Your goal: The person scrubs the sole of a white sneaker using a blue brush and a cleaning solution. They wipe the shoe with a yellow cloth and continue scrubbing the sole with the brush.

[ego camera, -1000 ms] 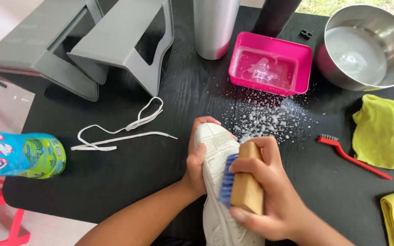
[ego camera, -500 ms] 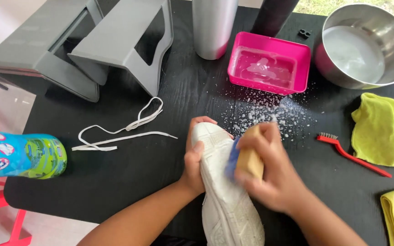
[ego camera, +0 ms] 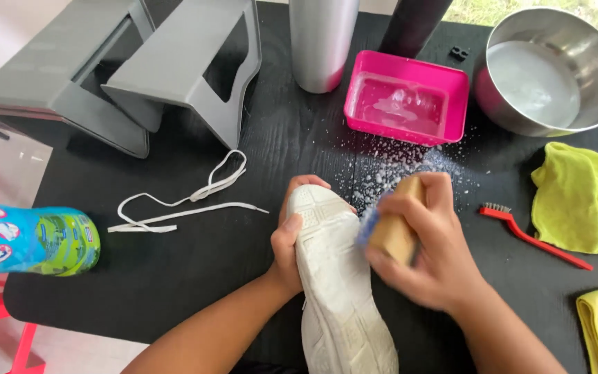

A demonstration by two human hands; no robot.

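Observation:
A white shoe (ego camera: 337,277) lies sole-up on the black table (ego camera: 195,270), toe pointing away from me. My left hand (ego camera: 291,242) grips its toe end from the left side. My right hand (ego camera: 427,249) is closed around a wooden scrub brush (ego camera: 390,225) with blue bristles, pressed against the right edge of the sole near the toe. The brush is blurred with motion. White suds (ego camera: 410,170) speckle the table just beyond the shoe.
A pink tub of soapy water (ego camera: 410,100), a steel bowl of water (ego camera: 551,73) and a metal cylinder (ego camera: 321,41) stand at the back. White laces (ego camera: 181,201), grey stands (ego camera: 147,73), a colourful bottle (ego camera: 25,239), a red brush (ego camera: 531,235) and yellow cloths (ego camera: 583,201) surround them.
My right hand has pushed the brush from the middle of the sole up towards the toe and to the right edge. The left hand keeps its hold on the toe.

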